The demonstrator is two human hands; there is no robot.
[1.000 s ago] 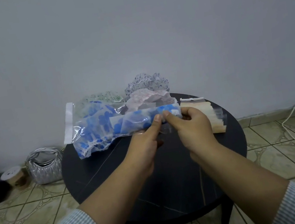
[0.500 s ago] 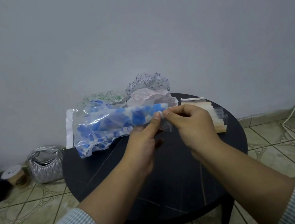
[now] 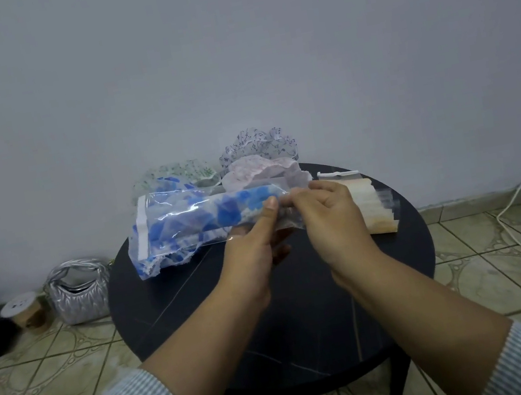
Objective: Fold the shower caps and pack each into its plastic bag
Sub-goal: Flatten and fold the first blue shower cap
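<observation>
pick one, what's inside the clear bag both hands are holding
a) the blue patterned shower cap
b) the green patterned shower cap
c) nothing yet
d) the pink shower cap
a: the blue patterned shower cap shows through the clear bag, pinched at its near end by the left hand and right hand.

My round black table [image 3: 276,333] carries loose shower caps [image 3: 258,171] along its far edge and a stack of plastic bags [image 3: 374,201] at my right.
</observation>
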